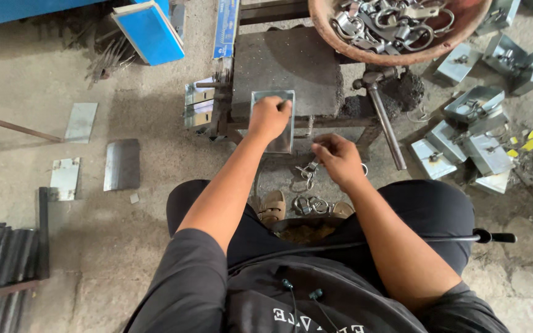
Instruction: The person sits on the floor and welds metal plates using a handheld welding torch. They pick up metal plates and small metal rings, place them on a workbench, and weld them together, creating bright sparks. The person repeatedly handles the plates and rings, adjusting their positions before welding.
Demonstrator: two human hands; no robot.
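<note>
My left hand [269,117] presses down on a small shiny metal plate [284,139] that lies at the front edge of a dark iron work block [285,61]. My right hand [338,159] hovers just right of the plate, below the block's edge, with its fingers pinched on a small metal ring clasp [308,169] that hangs down. More ring clasps [311,205] lie on the floor between my knees.
A hammer [382,111] leans at the block's right side. A rusty bowl [396,24] full of ring clasps stands at the back right. Several folded metal plates [470,132] are scattered to the right, flat sheets [121,163] to the left, a blue box [149,31] behind.
</note>
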